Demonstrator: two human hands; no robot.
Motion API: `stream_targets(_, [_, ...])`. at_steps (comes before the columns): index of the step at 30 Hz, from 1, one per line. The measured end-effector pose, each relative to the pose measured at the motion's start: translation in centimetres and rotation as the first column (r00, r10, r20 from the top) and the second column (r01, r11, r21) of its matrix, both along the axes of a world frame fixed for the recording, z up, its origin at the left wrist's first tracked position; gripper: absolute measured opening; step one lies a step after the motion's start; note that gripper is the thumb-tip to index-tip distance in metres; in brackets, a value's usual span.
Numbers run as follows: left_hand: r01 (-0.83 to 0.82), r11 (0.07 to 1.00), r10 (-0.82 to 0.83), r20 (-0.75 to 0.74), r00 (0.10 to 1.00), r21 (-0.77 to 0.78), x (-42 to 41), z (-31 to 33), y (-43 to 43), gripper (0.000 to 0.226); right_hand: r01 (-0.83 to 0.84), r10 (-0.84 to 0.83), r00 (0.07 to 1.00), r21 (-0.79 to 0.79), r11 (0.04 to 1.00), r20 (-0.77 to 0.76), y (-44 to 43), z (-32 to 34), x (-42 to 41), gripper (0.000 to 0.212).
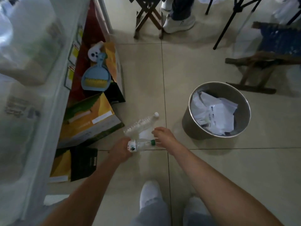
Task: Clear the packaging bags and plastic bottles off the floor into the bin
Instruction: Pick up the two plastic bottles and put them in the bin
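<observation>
1. The left hand point(121, 150) is curled closed around the base end of a clear plastic bottle with a green cap and a white label point(141, 144), which lies roughly level above the tiled floor point(203, 168).
2. The right hand point(163, 137) sits at that bottle's green cap end, fingers bent in; the blur leaves it unclear whether they actually pinch the cap or only touch it.
3. A second clear, crumpled plastic bottle with a white cap point(141, 123) angles up and away just behind the first; its lower end seems to rest against the left hand, though the grip there is hard to make out.
4. The round grey metal bin point(192, 121) stands to the right of the hands, near but apart, and already has white plastic packaging bags point(215, 115) inside.
5. To the left, yellow and red cardboard boxes point(91, 121) lean against a pale shelf unit point(48, 119), with a blue dustpan and yellow brush point(96, 77) resting on them.
</observation>
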State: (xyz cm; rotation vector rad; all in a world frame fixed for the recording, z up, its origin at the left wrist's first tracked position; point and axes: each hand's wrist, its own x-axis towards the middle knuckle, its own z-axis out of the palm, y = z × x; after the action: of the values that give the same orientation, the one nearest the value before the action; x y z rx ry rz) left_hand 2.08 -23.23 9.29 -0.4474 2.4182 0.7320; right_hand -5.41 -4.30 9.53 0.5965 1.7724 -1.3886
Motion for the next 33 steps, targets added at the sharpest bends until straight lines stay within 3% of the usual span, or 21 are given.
stream_targets(4, [0.153, 0.976, -0.143, 0.077, 0.987, -0.152, -0.9, -5.4, -0.9, 0.059, 0.099, -0.099, 0.994, 0.002, 0.995, 0.047, 0.3, -4.0, -0.6, 0.032])
stream_targets(8, [0.217, 0.96, -0.19, 0.157, 0.969, -0.179, -0.3, -8.7, -1.4, 0.058, 0.178, -0.178, 0.983, 0.006, 0.984, 0.033, 1.2, -6.1, -0.6, 0.038])
stream_targets(11, [-0.055, 0.997, 0.063, 0.158, 0.985, -0.056, 0.2, -8.9, -1.5, 0.057, 0.213, -0.214, 0.977, 0.034, 0.976, 0.006, 1.7, -6.1, -0.3, 0.042])
stream_targets(15, [-0.29, 0.951, 0.282, 0.088, 0.955, 0.106, 0.7, -5.4, -0.4, 0.049, 0.14, -0.139, 0.99, 0.087, 0.986, -0.024, 1.4, -3.5, 1.1, 0.061])
stream_targets(18, [-0.245, 0.937, 0.245, 0.031, 0.969, 0.25, 0.7, -1.4, 1.8, 0.046, -0.004, 0.003, 1.0, 0.052, 0.999, 0.029, 0.3, 0.3, 2.0, 0.07])
stream_targets(21, [-0.109, 0.921, 0.115, 0.007, 0.993, 0.373, 0.8, 2.2, 3.7, 0.05, 0.048, -0.049, 0.998, 0.021, 0.999, 0.025, -0.5, 3.1, 2.5, 0.078])
stream_targets(23, [0.003, 0.911, -0.018, 0.033, 0.999, 0.412, 1.1, 3.8, 4.0, 0.062, 0.078, -0.074, 0.996, 0.079, 0.994, -0.053, -0.4, 4.6, 2.7, 0.071])
stream_targets(25, [0.057, 0.921, -0.087, 0.063, 0.994, 0.384, 1.3, 4.6, 3.6, 0.089, 0.082, -0.067, 0.991, 0.13, 0.988, -0.112, 0.0, 5.4, 2.8, 0.063])
stream_targets(27, [0.022, 0.944, -0.056, 0.093, 0.994, 0.328, 1.1, 4.3, 2.4, 0.11, 0.084, -0.067, 0.989, 0.128, 0.988, -0.132, 0.6, 5.5, 2.6, 0.066])
stream_targets(33, [-0.038, 0.996, 0.033, 0.063, 0.997, 0.077, -0.4, -1.2, -2.0, 0.084, 0.089, -0.066, 0.988, 0.165, 0.982, -0.143, 2.0, 2.3, 0.8, 0.075])
